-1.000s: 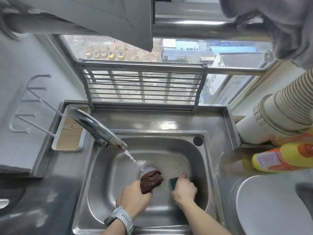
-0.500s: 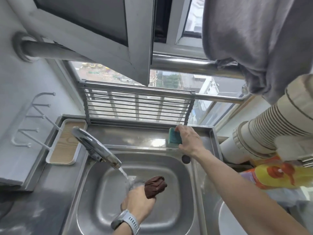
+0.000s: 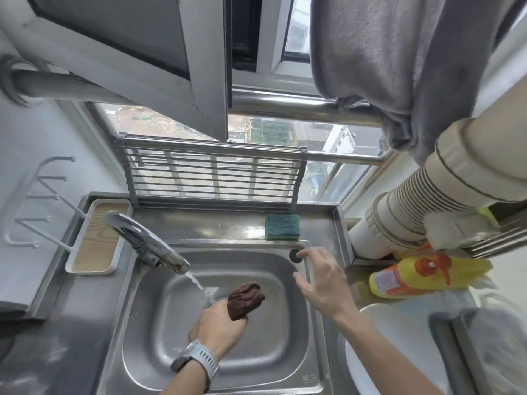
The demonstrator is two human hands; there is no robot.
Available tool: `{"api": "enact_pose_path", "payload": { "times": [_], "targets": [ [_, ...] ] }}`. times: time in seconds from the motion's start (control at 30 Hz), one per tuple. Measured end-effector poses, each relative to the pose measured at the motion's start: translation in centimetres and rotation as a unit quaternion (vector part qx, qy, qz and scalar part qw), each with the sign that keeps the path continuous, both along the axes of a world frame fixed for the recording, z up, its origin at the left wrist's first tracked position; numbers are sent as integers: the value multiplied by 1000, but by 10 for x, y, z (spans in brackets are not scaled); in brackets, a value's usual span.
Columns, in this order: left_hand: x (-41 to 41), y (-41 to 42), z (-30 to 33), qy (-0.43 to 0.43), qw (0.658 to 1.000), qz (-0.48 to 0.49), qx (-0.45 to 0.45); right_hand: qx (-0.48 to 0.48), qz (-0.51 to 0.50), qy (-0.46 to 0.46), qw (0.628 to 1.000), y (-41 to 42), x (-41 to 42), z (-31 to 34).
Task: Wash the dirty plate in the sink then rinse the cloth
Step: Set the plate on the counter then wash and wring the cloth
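Cloth: the brown cloth (image 3: 245, 300) is bunched in the left hand (image 3: 219, 326) at the lower middle of the frame, over the sink (image 3: 159, 334); the fingers are curled tight round its lower end, so the free end sticks up and to the right.
Water: the tap (image 3: 145, 240) runs, and the stream lands on the near edge of that fist, just left of the cloth. Judged from this, the cloth is held there to be rinsed, though the water hardly reaches the cloth itself.
Right hand: the right hand (image 3: 322, 283) hovers over the right rim of the sink, right of centre, fingers spread and loose, holding nothing; one fingertip is near the dark overflow hole (image 3: 294, 255).
Sponge: the blue-green sponge (image 3: 282, 227) lies on the steel ledge behind the sink, apart from both hands, probably parked out of the wet.
Plate: a white plate (image 3: 379, 349) lies on the counter at the lower right, outside the sink, so the washing looks done.
Around: a yellow soap bottle (image 3: 410, 276) on its side at the right, a white tray (image 3: 94, 238) with a wooden base at the left, a grey towel (image 3: 399, 58) hanging at the upper right, a wire rack (image 3: 211, 172) behind the sink.
In the way: nothing lies in the basin; the tap spout crosses above its left part.
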State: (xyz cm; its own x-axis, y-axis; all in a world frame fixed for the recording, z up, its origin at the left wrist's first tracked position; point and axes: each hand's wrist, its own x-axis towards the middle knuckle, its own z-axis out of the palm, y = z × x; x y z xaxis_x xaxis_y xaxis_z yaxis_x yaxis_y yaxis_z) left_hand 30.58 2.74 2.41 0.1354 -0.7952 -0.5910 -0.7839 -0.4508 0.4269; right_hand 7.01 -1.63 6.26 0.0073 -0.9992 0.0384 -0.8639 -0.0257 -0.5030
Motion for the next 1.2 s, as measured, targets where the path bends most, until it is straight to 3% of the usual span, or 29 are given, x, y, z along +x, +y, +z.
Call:
{"api": "enact_pose_path", "payload": {
  "times": [0.07,0.17,0.23,0.33,0.4,0.53,0.6,0.67,0.73,0.97,1.2],
  "targets": [
    [-2,2,4,0,1000,-12,6,73,-19,0,997,42,6,-23],
    [-12,3,2,8,1000,-28,7,246,31,36,968,80,22,-65],
    [-19,3,-4,17,999,-44,6,255,11,19,967,89,24,-75],
    [-26,2,-8,18,998,-62,-8,148,-121,-49,980,92,2,-44],
    [-28,1,-4,16,997,-67,-18,25,-239,-70,968,92,-29,-5],
    [-28,-1,1,19,997,-76,-28,-201,-363,58,908,97,-122,72],
    [-26,-1,4,28,996,-77,-24,-206,-342,146,905,91,-164,93],
    [-24,-3,7,26,996,-82,-29,-124,-268,209,932,77,-196,99],
    [-23,-3,10,28,996,-83,-36,-32,-185,225,956,66,-211,99],
    [-21,-5,18,30,997,-57,-44,20,-83,288,954,51,-204,117],
    [-14,-12,24,30,997,-53,-52,-74,-29,347,935,50,-146,168]
  ]
}}
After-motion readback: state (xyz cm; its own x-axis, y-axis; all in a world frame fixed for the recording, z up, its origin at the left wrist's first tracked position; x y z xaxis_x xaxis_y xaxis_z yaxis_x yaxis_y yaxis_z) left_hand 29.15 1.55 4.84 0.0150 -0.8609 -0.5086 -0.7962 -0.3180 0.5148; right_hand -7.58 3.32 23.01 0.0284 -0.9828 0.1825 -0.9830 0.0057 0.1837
